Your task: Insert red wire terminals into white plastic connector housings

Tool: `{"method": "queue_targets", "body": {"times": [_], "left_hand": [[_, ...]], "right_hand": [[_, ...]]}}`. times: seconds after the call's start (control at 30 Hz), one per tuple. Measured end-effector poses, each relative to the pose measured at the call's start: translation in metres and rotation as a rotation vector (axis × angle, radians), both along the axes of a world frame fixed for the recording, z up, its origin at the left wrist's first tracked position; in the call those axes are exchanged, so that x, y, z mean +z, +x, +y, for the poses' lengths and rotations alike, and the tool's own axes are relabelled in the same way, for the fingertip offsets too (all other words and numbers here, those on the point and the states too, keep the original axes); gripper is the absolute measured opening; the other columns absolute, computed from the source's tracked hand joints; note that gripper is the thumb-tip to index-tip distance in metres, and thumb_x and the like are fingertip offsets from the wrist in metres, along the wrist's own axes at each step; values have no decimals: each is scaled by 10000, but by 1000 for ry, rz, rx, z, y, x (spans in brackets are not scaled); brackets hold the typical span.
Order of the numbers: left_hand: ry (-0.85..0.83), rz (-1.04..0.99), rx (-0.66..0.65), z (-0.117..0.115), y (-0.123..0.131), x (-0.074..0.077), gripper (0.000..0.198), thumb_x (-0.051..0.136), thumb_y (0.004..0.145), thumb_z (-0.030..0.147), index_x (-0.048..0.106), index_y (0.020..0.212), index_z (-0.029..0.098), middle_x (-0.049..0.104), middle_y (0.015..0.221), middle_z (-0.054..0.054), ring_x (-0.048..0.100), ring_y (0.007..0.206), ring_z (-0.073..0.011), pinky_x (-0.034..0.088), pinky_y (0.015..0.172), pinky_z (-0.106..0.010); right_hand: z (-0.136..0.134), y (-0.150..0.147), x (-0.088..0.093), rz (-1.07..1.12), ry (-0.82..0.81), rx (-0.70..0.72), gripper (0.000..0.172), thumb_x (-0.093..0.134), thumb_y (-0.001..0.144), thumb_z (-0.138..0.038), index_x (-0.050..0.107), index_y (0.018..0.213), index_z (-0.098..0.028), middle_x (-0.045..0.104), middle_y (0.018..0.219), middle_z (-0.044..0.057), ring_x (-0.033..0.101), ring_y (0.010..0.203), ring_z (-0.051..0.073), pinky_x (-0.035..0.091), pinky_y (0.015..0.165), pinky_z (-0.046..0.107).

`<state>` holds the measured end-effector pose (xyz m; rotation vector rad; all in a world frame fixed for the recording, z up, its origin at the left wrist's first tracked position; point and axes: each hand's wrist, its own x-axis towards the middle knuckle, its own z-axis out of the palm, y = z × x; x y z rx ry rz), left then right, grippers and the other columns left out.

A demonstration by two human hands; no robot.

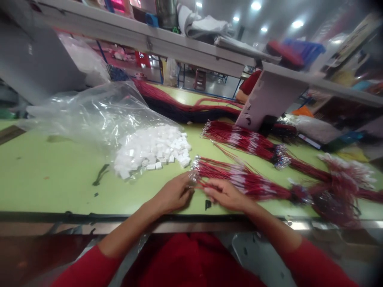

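- Left of centre, a plastic bag (98,111) lies open, white connectors (155,149) spilling from it.
- Near edge: wire bundle (242,177) under the right hand (227,195), fingers clasping it; left hand (175,195) touches its tips, grip unclear.

Connector pile (155,150) lies left of wire bundles (239,175) (on the table (54,175)).

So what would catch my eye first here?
Bundles of red wires fan across the green table, right of centre. The left hand and right hand meet at the nearest bundle's tips. Just behind the left hand, a heap of white pieces spills from a clear bag.
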<state>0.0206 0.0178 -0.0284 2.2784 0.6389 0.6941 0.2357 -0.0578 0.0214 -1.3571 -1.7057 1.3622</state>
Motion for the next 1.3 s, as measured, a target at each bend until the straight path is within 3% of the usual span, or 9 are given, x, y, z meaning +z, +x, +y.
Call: {"method": "queue_targets", "body": {"times": [0.13,0.27,0.4,0.5,0.67,0.8,0.97,1.17,1.3], "left_hand": [[-209,-168,50,0,1,1,270,580,893,280,668,1142,225,693,1120,-89,652,1024,-236,516,909,-392],[-294,-165,124,-12,0,2,181,558,910,282,718,872,207,703,862,-48,653,812,-189,499,754,-320],[-288,-94,97,-21,-5,2,180,538,907,240,715,895,211,692,839,-39,639,790,-182,485,730,-308],[-252,-63,115,-15,-15,-1,180,525,902,240,702,888,211,685,834,-40,634,779,-184,488,713,-308],[-25,-7,421,21,-26,-2,250,517,862,216,638,1080,202,684,961,-57,607,715,-177,488,674,-323],[229,170,471,45,-14,5,280,538,887,268,608,1151,204,651,998,-67,601,750,-191,462,630,-303],[362,357,427,47,2,8,141,530,906,263,643,930,182,625,902,-76,595,785,-219,410,590,-288],[303,290,435,38,-3,6,98,487,890,212,581,881,185,602,876,-70,581,734,-203,408,587,-292],[53,118,432,29,-13,7,102,529,865,254,586,924,193,624,799,-46,597,695,-196,462,639,-327]], "right_hand": [[10,-2,-14,58,79,-196,333,667,836,-488,625,858,-158,598,717,-14,530,623,117,424,587,227],[13,-3,-31,11,76,-209,284,770,743,-368,697,916,-156,652,816,8,593,747,171,464,685,268],[10,-1,-37,-280,281,-111,40,711,795,-190,704,764,-165,610,791,15,584,783,179,447,727,272],[9,0,-38,-448,403,-50,135,618,859,-120,682,750,-168,573,802,27,570,797,176,442,734,271],[8,1,-35,-540,468,-10,119,548,925,-177,666,940,-178,612,936,70,577,893,205,459,818,314],[4,3,-33,-365,398,-80,134,528,942,-241,617,1017,-175,624,948,67,586,882,201,474,815,319],[1,2,-29,1,80,-188,268,565,929,-434,614,933,-171,560,745,-4,515,619,126,427,555,227],[6,-5,-28,115,53,-289,364,687,812,-525,625,829,-167,579,736,-1,515,648,130,423,583,233],[10,-7,-23,152,16,-241,368,703,795,-523,591,794,-172,525,704,-22,475,594,104,392,529,213]]}}
